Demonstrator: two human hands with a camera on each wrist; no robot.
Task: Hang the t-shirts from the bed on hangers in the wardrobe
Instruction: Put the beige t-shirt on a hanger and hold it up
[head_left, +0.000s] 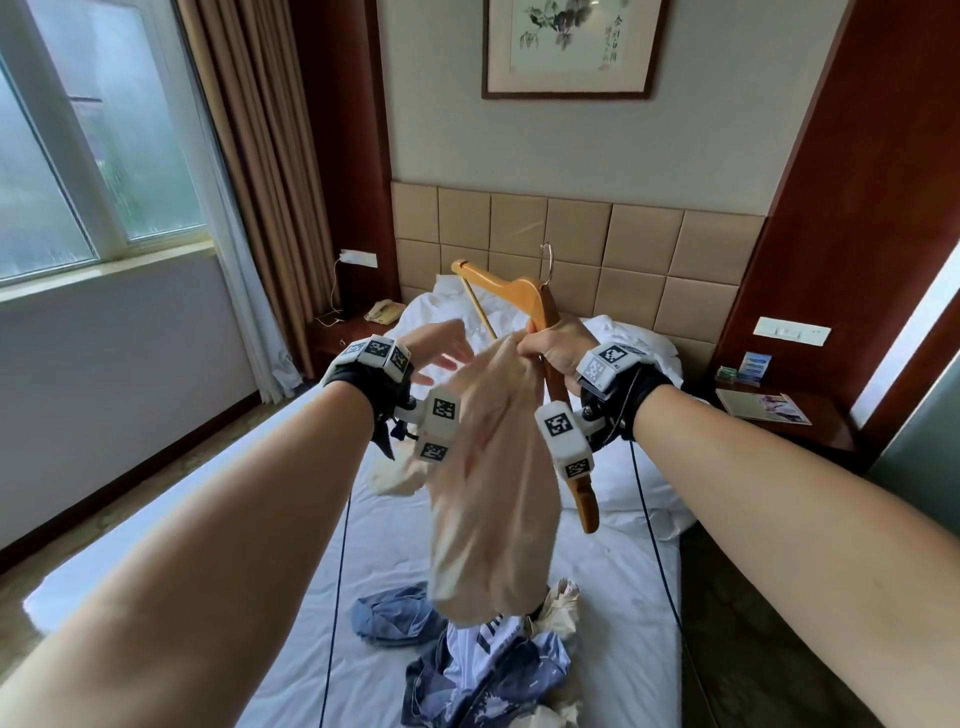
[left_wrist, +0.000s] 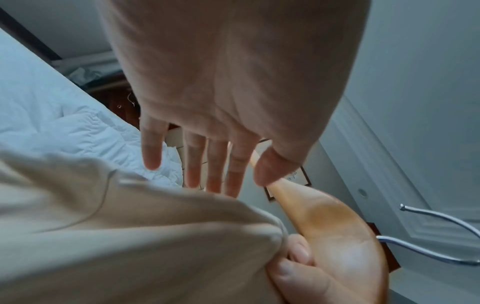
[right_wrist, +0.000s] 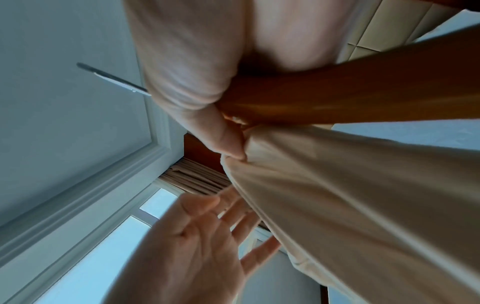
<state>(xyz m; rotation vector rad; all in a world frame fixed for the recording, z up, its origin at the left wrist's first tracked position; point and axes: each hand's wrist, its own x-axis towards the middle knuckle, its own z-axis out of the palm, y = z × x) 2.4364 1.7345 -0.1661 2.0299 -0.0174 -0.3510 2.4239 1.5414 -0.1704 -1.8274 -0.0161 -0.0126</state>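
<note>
Bed (head_left: 374, 561) sheets carry a clothes pile (head_left: 467, 660) — more waiting. Right hand (head_left: 550, 348) grips hanger (head_left: 519, 291) and beige t-shirt (head_left: 493, 493) — not yet threaded; left hand (head_left: 441, 348) spread, empty.

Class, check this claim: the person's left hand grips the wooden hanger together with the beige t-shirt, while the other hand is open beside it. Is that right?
Wrong hand. The right hand grips the wooden hanger together with the beige t-shirt; the left hand is the open one, fingers spread beside the cloth. The head view shows it, and the right wrist view confirms the grip.
</note>
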